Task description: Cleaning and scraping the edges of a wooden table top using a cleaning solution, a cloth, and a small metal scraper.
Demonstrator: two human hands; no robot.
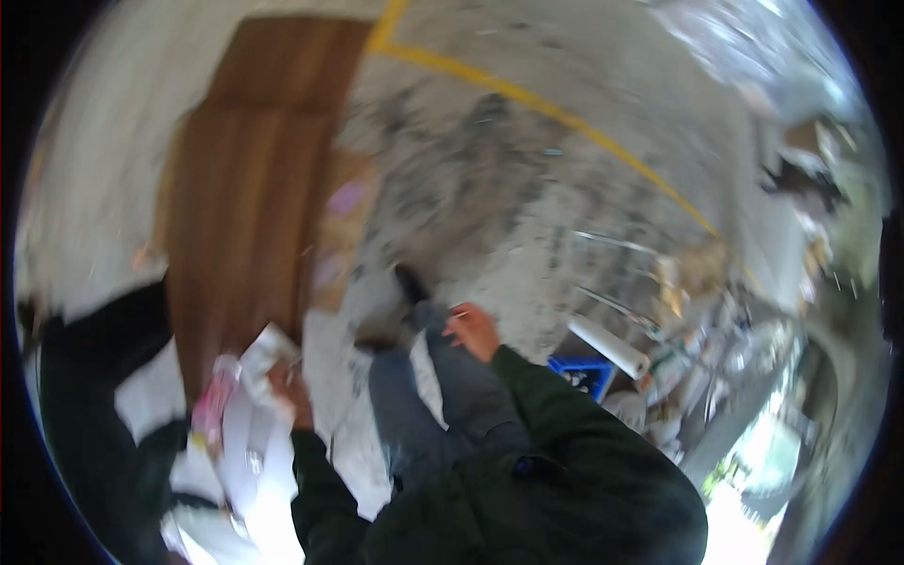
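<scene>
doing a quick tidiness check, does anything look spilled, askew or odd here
Yes: dark, irregular smudges mark the grey concrete floor ahead, resembling stains or dirt; blur hides which. At right, a white cylindrical roll lies slantwise by a blue plastic crate, near jumbled clutter. I can't make out any damage.

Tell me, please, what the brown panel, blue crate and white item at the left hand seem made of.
Brown panel: wood or wood-look laminate, low sheen, judging by its streaked grain.
Blue crate: probably plastic, from its even colour.
White item at the left hand: perhaps paper or cloth, matte, showing no clear glint; blur leaves it open.
</scene>
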